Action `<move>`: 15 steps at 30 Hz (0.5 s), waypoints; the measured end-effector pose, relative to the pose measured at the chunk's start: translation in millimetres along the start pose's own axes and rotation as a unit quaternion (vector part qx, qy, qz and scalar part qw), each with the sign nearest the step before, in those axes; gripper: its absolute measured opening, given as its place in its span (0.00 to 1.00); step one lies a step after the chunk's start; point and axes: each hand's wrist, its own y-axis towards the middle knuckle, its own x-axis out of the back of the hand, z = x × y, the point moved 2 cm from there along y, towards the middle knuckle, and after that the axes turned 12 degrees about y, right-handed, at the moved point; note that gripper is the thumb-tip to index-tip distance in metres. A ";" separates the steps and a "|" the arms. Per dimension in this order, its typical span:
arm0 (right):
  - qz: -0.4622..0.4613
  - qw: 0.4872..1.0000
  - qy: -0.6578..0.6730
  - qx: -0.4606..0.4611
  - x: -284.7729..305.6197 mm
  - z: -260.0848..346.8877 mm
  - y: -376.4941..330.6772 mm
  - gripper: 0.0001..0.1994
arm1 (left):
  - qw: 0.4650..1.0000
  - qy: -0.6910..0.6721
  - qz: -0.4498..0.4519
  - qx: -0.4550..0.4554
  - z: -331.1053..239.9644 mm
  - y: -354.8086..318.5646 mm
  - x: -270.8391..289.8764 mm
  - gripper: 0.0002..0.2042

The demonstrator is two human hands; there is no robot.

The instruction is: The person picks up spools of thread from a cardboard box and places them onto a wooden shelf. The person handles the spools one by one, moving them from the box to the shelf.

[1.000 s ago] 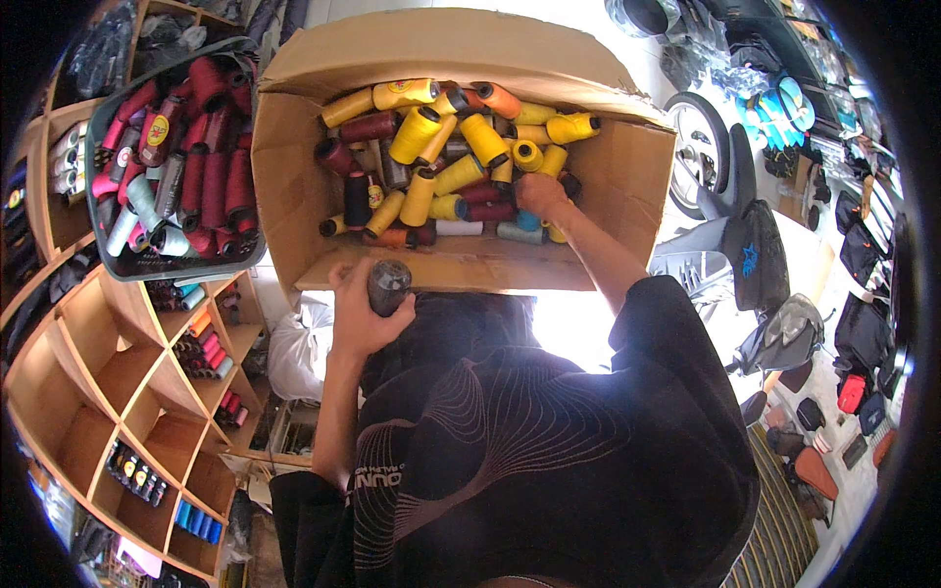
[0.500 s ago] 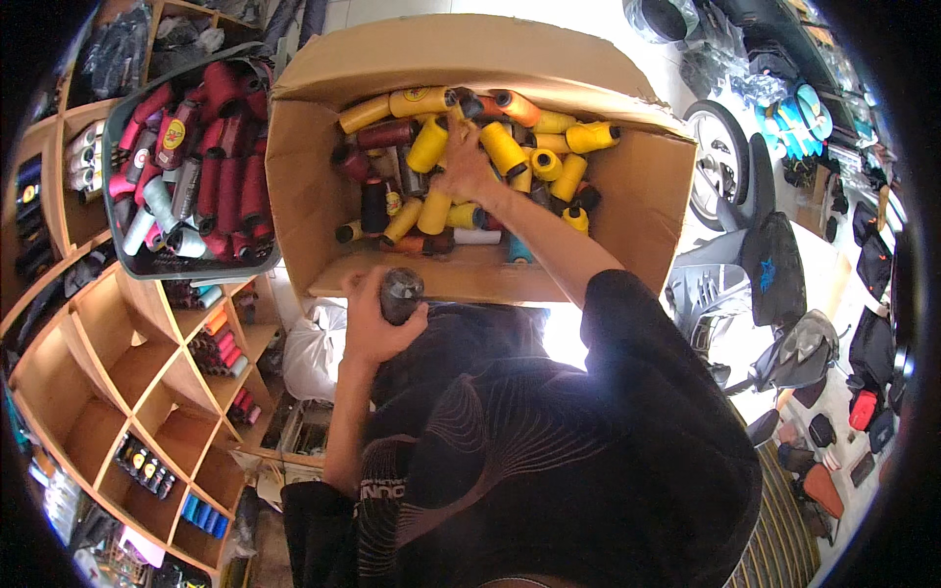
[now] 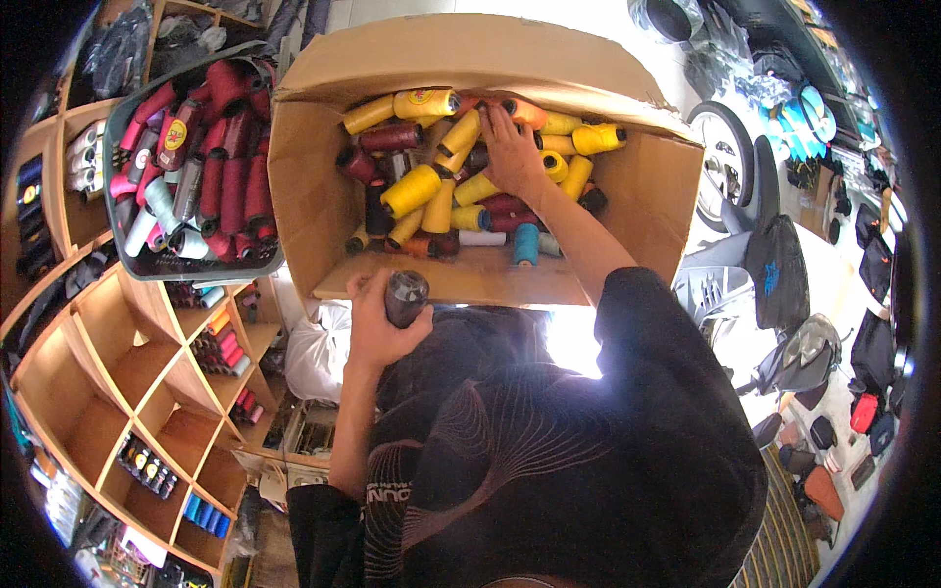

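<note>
My left hand (image 3: 377, 328) grips a dark thread spool (image 3: 406, 298), its end turned up, just in front of the near edge of a cardboard box (image 3: 642, 186). Inside the box my right hand (image 3: 512, 162) rests on the heap of thread spools, fingers stretched out, with no spool seen in its grasp. Beside its fingertips lie an orange spool (image 3: 526, 114) and a yellow spool (image 3: 460, 137). Another yellow spool (image 3: 412, 191) lies aslant to the left. Nearer the front are a teal spool (image 3: 526, 243) and a white spool (image 3: 481, 238). My palm hides some spools.
Left of the box, a dark plastic basket (image 3: 201, 269) holds mostly dark red spools. Wooden shelves (image 3: 137, 421) with sorted spools stand at the lower left. A white plastic bag (image 3: 319, 353) sits below the box. Toward the right is a wheel (image 3: 720, 152).
My right hand has moved right across the heap, and yellow spools beneath it have shifted, uncovering dark red ones and more of the teal spool. My left hand keeps the dark spool.
</note>
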 end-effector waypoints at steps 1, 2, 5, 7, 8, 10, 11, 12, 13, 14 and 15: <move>0.017 0.999 -0.039 -0.004 -9.5 2.2 -9.6 0.38 | 1.000 0.001 0.002 -0.001 0.1 0.6 0.6 0.26; 0.055 0.998 -0.013 -0.011 -3.6 8.7 -19.2 0.35 | 1.000 0.002 -0.002 0.002 0.0 0.6 -0.6 0.26; 0.162 0.986 0.036 -0.030 10.6 24.6 -51.1 0.28 | 1.000 0.008 0.026 0.000 -3.1 5.1 2.2 0.26; 0.220 0.974 0.039 -0.044 10.8 30.4 -55.3 0.23 | 0.999 0.006 0.031 -0.006 -2.6 7.6 2.7 0.25; 0.216 0.970 0.078 -0.074 15.0 30.5 -48.1 0.23 | 1.000 0.003 0.019 -0.009 -1.6 6.4 1.3 0.25; 0.150 0.978 0.117 -0.082 32.3 27.2 -28.1 0.22 | 1.000 0.001 0.009 -0.007 -0.2 5.5 0.0 0.26; 0.085 0.988 0.117 -0.061 44.8 26.1 -19.9 0.23 | 1.000 0.005 0.012 -0.004 0.1 5.3 1.4 0.26; 0.034 0.991 0.110 -0.063 44.2 16.2 -11.7 0.25 | 1.000 0.009 0.015 -0.002 -0.3 5.1 2.3 0.26; -0.018 0.992 0.105 -0.067 40.2 1.9 1.0 0.27 | 1.000 0.010 0.019 -0.001 -1.3 5.6 2.9 0.26; -0.068 0.990 0.098 -0.071 37.2 -11.7 9.2 0.28 | 1.000 0.010 0.024 0.000 -3.0 6.2 3.7 0.26; -0.073 0.989 0.113 -0.064 22.5 -26.9 6.1 0.31 | 1.000 0.007 0.029 -0.002 -3.7 6.9 4.1 0.26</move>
